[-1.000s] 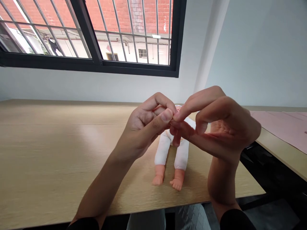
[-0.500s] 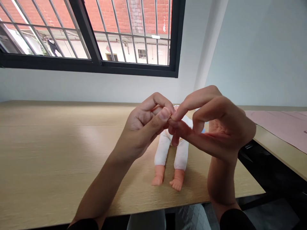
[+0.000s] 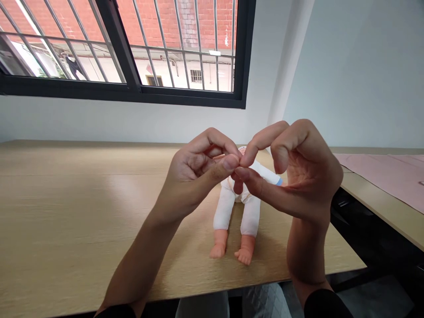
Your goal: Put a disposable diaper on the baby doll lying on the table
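Note:
My left hand (image 3: 202, 172) and my right hand (image 3: 291, 172) meet fingertip to fingertip above the table, each with thumb and forefinger pinched. Whatever lies between the fingertips is too small to make out. Behind and below them a baby doll (image 3: 251, 216) in white clothing lies on its back, bare feet towards me. My hands hide most of its head and torso. One of its sleeves, with a blue cuff, shows past my right thumb.
The wooden table (image 3: 82, 212) runs up to the wall under a barred window (image 3: 185, 97). At the right a pink sheet (image 3: 387, 172) covers part of another surface, with a dark gap (image 3: 351, 212) between the two. My legs are below the front edge.
My right hand has shifted slightly left, and its middle finger has lifted away from the thumb. More of the doll's blue-cuffed sleeve shows. The doll has not moved.

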`<act>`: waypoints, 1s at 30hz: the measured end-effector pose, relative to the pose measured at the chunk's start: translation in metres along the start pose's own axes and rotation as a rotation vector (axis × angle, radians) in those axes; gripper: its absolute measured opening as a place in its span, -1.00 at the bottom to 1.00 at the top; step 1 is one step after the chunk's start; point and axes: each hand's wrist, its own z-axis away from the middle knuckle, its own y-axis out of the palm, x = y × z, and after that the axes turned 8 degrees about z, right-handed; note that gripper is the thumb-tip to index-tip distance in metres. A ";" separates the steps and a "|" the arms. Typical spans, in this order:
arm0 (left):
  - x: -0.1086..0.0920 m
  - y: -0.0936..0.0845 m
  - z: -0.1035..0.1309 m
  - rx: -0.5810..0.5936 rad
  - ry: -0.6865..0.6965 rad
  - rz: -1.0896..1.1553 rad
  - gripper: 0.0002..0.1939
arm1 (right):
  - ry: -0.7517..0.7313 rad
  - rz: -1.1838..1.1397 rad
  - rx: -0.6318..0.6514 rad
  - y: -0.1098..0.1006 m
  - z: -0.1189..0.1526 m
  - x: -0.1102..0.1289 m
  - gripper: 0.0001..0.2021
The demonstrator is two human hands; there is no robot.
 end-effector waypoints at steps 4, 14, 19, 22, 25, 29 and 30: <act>0.001 0.000 -0.001 -0.010 0.024 -0.002 -0.88 | 0.067 -0.019 0.026 0.000 0.002 0.000 -0.71; 0.000 -0.004 -0.003 0.094 0.095 -0.014 -0.89 | 0.115 -0.008 0.089 -0.003 0.002 0.010 -0.66; -0.004 -0.005 -0.003 0.113 0.092 -0.062 -0.92 | 0.089 0.077 0.132 -0.006 0.002 0.010 -0.68; -0.004 -0.004 -0.004 0.125 0.127 -0.064 -0.93 | 0.093 0.109 0.115 -0.005 0.003 0.010 -0.69; -0.003 -0.002 -0.003 0.106 0.143 -0.061 -0.95 | 0.085 0.104 0.091 -0.003 0.003 0.009 -0.68; -0.002 0.001 -0.002 0.049 0.156 -0.067 -0.95 | 0.096 0.037 0.093 0.001 0.003 0.009 -0.71; -0.002 0.002 -0.002 0.037 0.157 -0.063 -0.94 | 0.103 0.021 0.094 0.002 0.003 0.008 -0.72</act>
